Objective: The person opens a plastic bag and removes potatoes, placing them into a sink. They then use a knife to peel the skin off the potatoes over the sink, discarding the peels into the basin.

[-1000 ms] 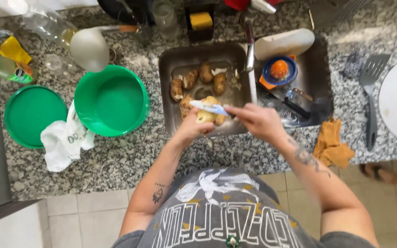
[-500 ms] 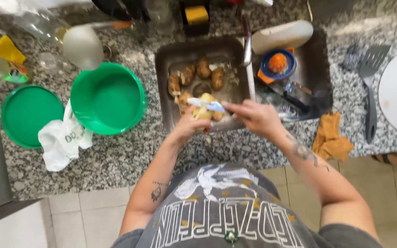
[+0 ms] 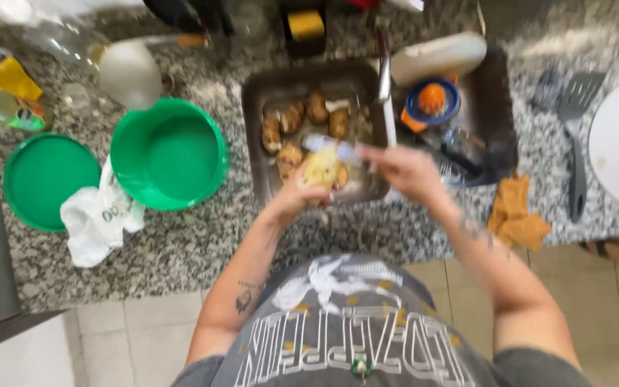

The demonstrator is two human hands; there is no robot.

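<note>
Cradling a half-peeled potato (image 3: 322,170) in the left hand (image 3: 296,195), over the sink basin (image 3: 256,100) so peel drops in; right hand (image 3: 404,169), at 3 o'clock, clenched on a peeler (image 3: 331,145) (blurred). Unpeeled potatoes (image 3: 302,122) waiting at 12 o'clock.

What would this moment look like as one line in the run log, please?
left hand: holds potato | right hand: holds peeler on it | below: sink basin with unpeeled potatoes | blur: strong
</note>
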